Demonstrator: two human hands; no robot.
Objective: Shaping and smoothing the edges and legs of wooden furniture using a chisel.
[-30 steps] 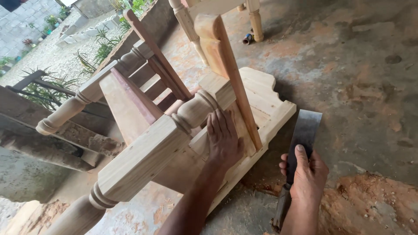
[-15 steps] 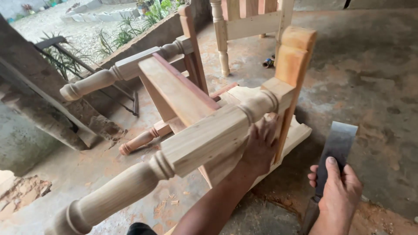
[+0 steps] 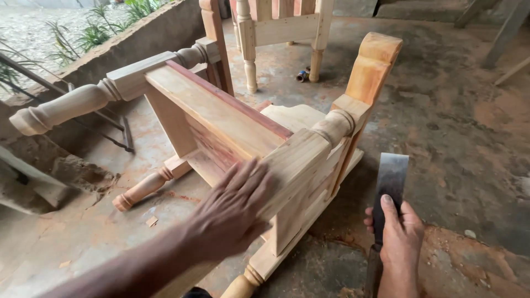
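Note:
An unfinished wooden chair lies tipped over on the concrete floor, its turned legs pointing left and toward me. My left hand rests flat, fingers spread, on the squared top of the nearest leg beside the seat rail. My right hand grips a wide flat metal blade by its handle, thumb pressed on the steel, held upright just right of the chair and apart from the wood.
A second unfinished chair stands at the back. A low concrete wall with plants behind runs along the left. Sawdust covers the floor at lower right. Wooden planks lean at the far right.
The chair has rotated, its near leg swinging toward me. My left hand slid from the leg's far side onto its top face. The blade stayed in my right hand.

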